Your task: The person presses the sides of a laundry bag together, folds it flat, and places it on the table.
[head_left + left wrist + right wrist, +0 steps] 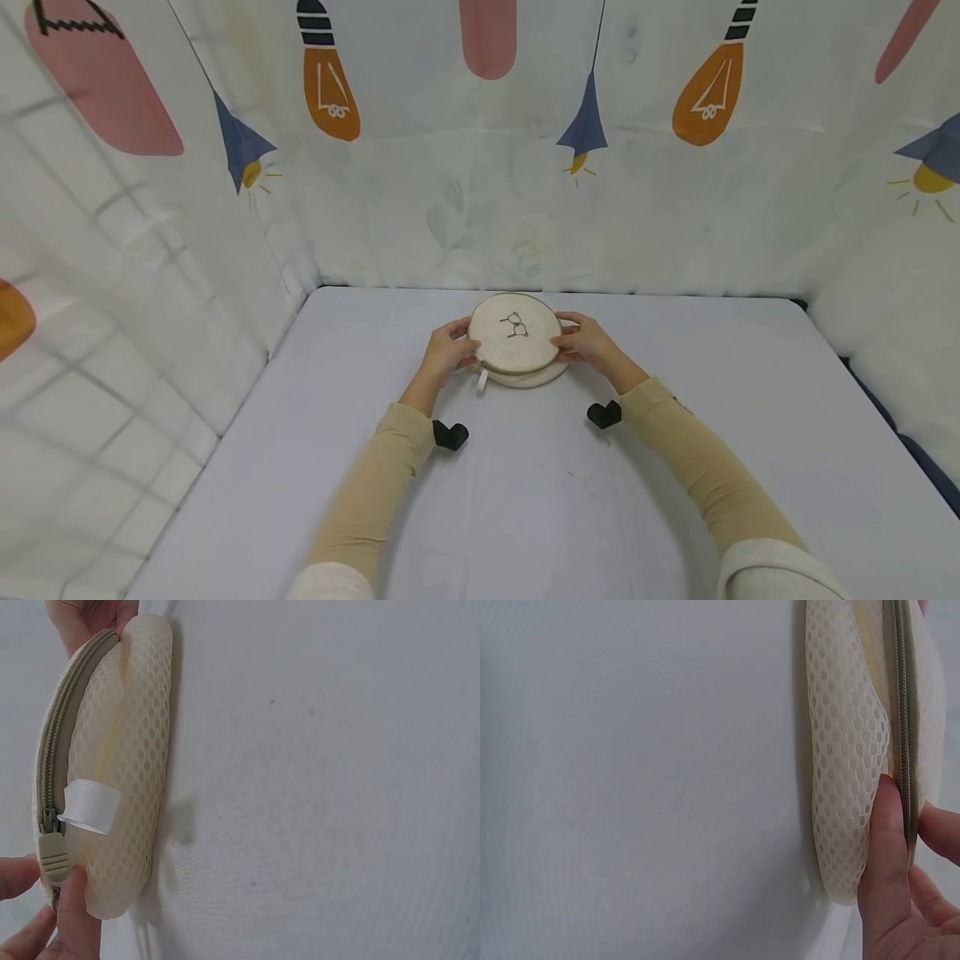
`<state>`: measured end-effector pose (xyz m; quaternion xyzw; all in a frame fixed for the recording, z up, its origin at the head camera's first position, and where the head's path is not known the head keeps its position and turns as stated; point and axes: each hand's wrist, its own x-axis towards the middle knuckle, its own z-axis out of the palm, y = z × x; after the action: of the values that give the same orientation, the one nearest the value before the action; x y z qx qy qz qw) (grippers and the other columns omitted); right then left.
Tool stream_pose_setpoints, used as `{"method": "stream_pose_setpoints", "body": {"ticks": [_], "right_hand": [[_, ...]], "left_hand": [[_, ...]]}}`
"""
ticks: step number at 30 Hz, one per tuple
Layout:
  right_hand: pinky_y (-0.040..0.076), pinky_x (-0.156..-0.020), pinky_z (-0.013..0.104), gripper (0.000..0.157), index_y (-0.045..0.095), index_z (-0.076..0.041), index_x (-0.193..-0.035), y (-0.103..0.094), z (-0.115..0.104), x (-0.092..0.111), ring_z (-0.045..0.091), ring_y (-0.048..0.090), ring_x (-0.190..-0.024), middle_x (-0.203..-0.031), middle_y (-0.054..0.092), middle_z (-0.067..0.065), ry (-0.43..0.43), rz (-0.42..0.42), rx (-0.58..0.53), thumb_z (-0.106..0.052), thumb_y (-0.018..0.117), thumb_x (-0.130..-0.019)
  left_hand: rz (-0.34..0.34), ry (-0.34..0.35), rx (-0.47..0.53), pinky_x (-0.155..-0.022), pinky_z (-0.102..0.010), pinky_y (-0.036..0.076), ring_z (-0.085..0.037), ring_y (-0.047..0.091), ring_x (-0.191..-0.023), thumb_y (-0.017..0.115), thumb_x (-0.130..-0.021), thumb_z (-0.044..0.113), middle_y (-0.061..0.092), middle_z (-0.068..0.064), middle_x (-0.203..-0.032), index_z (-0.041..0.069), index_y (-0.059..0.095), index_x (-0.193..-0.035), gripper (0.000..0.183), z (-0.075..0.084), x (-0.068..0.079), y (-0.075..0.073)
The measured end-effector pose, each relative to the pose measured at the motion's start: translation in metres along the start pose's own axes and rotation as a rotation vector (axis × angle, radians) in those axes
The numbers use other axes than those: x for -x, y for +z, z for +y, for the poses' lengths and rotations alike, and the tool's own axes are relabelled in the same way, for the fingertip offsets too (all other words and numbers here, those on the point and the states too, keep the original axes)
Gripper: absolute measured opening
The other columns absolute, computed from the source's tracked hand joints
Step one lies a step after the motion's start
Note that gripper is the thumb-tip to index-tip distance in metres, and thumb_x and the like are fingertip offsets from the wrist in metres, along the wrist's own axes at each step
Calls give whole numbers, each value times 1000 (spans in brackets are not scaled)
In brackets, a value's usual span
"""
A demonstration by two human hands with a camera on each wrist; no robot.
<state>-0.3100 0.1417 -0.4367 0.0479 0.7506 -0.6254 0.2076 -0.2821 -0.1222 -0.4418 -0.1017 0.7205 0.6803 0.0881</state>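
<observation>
Mesh pouch [498, 350], round and cream-coloured, is lying toward the far side of a white counter [525, 500], directly between the person's two hands and touching both. Seen from above, it is showing no long axis; its zip [54, 742] is curving along the rim that faces the wearer, and the upper disc, bearing a small line drawing, is sitting slightly off the lower one. The left hand [445, 350] is pinching the left rim, its fingers close beside the zip pull [54, 859] and a white ribbon loop [91, 806]. The right hand [592, 342] is pinching the opposite rim, with digits on either side of the zip. Neither hand is plainly nearer. Beyond the counter, a lamp-patterned cloth [397, 192] is hanging.
</observation>
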Motion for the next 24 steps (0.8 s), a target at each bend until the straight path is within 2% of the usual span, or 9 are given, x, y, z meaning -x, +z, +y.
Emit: {"method": "stream_pose_setpoints", "body": {"ticks": [7,13,17,19,24], "right_hand": [[59,-69,24,70,30,-8,-161,-1,2,-1,14,65,-82,-151,44,25,-13,-10,-1,0,63,-101],[59,-68,24,69,31,-7,-160,0,3,-2,14,64,-82,-148,46,25,-23,-5,7,1,64,-100],[60,-70,25,70,31,-7,-161,0,-1,0,16,65,-85,-150,45,26,-27,-6,16,1,64,-100],[60,-72,27,70,31,-7,-161,0,-3,1,19,65,-89,-149,45,27,-35,-7,37,1,64,-99],[61,-79,31,70,34,-3,-159,-2,-6,4,23,65,-94,-148,45,28,-77,1,124,1,67,-98]], "left_hand": [[12,-11,-14,-74,-25,60,-24,61,-105,67,-95,-6,45,-15,-155,5,48,-152,61,0,0,2],[9,-27,-15,-76,-27,60,-26,61,-108,67,-94,-7,45,-16,-155,6,49,-152,61,1,0,2],[1,-26,-10,-76,-28,60,-26,61,-105,67,-95,-7,44,-17,-156,6,49,-151,61,3,0,0],[-3,-19,-13,-74,-27,60,-25,62,-101,67,-94,-7,45,-17,-155,6,49,-151,61,3,0,-2],[8,8,-60,-82,-30,60,-24,62,-100,70,-93,-6,49,-19,-150,6,52,-149,61,6,2,-4]]}}
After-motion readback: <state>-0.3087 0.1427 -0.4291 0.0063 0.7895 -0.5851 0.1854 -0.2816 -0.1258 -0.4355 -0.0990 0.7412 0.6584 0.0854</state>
